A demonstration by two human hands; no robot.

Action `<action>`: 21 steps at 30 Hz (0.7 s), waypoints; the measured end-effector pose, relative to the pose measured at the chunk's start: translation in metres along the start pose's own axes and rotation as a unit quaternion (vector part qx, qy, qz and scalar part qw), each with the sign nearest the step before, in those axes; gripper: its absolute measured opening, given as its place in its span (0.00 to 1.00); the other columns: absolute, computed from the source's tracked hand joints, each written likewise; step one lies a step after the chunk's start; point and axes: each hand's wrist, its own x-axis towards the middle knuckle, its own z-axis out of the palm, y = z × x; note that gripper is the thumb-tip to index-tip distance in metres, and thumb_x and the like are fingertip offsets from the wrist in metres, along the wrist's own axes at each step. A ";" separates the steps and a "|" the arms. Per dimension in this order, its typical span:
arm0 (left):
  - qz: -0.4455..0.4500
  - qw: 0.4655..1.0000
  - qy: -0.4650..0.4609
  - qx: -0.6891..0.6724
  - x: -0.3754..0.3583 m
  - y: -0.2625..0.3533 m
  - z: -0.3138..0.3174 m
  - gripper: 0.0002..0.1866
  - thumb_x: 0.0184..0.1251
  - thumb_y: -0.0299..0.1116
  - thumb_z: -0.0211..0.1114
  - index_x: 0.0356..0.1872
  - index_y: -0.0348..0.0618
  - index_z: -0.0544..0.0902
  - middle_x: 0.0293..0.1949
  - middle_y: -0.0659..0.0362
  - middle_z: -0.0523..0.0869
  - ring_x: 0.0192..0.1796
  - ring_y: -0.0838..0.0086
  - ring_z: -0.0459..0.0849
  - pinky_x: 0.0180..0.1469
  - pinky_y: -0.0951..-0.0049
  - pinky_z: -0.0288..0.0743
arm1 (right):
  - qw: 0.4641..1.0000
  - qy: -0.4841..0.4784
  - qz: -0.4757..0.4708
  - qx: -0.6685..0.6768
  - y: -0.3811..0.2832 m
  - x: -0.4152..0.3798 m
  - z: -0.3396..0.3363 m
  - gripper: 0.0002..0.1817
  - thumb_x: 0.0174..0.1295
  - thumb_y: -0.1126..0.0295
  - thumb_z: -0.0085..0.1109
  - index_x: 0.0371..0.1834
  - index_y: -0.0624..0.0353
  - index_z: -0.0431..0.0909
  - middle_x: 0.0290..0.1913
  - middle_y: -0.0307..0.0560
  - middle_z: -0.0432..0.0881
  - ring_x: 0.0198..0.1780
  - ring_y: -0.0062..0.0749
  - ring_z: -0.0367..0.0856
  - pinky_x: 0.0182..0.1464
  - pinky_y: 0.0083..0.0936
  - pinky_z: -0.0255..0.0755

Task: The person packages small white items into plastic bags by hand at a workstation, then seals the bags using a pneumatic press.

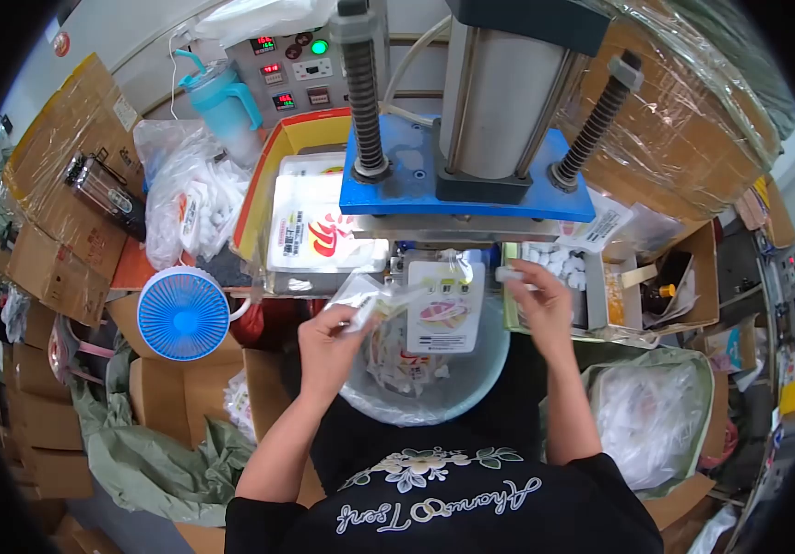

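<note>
Cardboard boxes (56, 231) crowd the left; a blue fan (183, 314) stands nearby.

We see a brightly and evenly lit scene, with no hard shadows anywhere. Glare washes out the glossy printed pouch (323, 231) under the press and the clear wrap over the cardboard boxes (683, 111) at upper right. The fisheye lens bends straight lines strongly toward the edges, and a black rim cuts off all four corners. The centre is fairly sharp; we find the outer ring softer and smeared.
</note>
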 end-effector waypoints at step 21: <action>-0.241 0.932 -0.111 -0.249 0.023 -0.018 0.076 0.16 0.63 0.36 0.68 0.38 0.28 0.84 0.33 0.55 0.87 0.33 0.77 0.84 0.34 0.74 0.77 | 0.947 0.009 -0.117 -0.299 -0.019 0.003 -0.020 0.25 0.57 0.72 0.63 0.61 0.57 0.73 0.53 0.54 0.79 0.56 0.47 0.76 0.54 0.35 0.73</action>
